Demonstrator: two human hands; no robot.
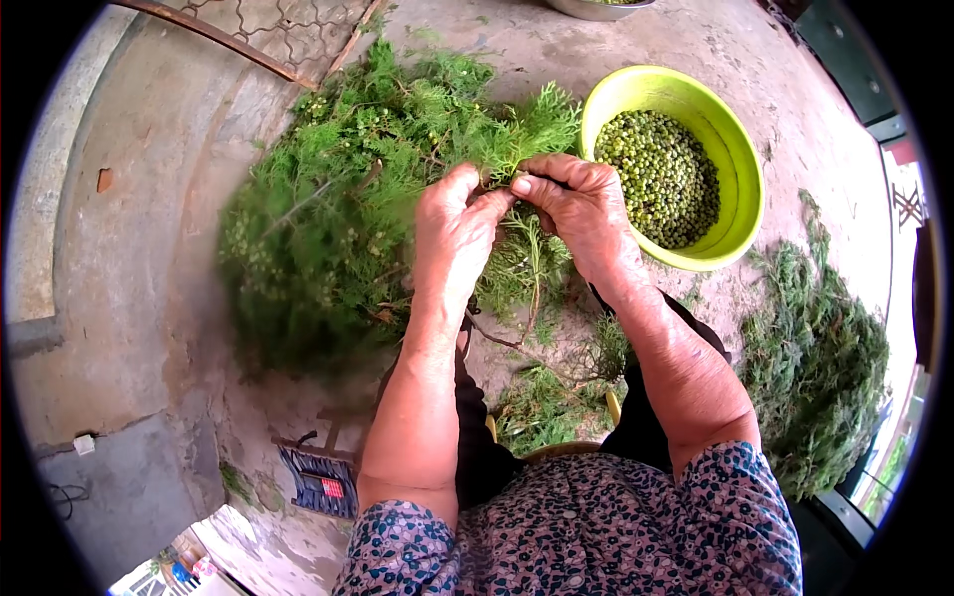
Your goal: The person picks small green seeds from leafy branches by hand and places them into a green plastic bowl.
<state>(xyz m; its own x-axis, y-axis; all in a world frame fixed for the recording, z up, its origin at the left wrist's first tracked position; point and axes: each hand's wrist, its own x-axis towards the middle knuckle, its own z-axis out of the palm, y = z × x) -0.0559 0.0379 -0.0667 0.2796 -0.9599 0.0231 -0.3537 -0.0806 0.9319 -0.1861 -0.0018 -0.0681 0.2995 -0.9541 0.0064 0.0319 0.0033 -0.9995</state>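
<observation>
Both hands meet in front of me at a leafy green conifer sprig (538,132). My left hand (456,223) pinches its lower end between thumb and fingers. Thumb and forefinger of my right hand (581,201) are closed at the same spot; whether a small cone is between them cannot be told. Just right of my right hand stands a yellow-green plastic basin (738,186), partly filled with small round green cones (659,179). Left of and beyond my hands lies a large heap of cut conifer branches (335,194), partly blurred.
Another pile of darker conifer sprigs (812,365) lies at the right. Loose sprigs (551,402) are on the concrete floor between my legs. A metal bowl (602,9) stands at the top edge, a rusty metal frame (246,46) at upper left, and a small woven-seat stool (320,480) at lower left.
</observation>
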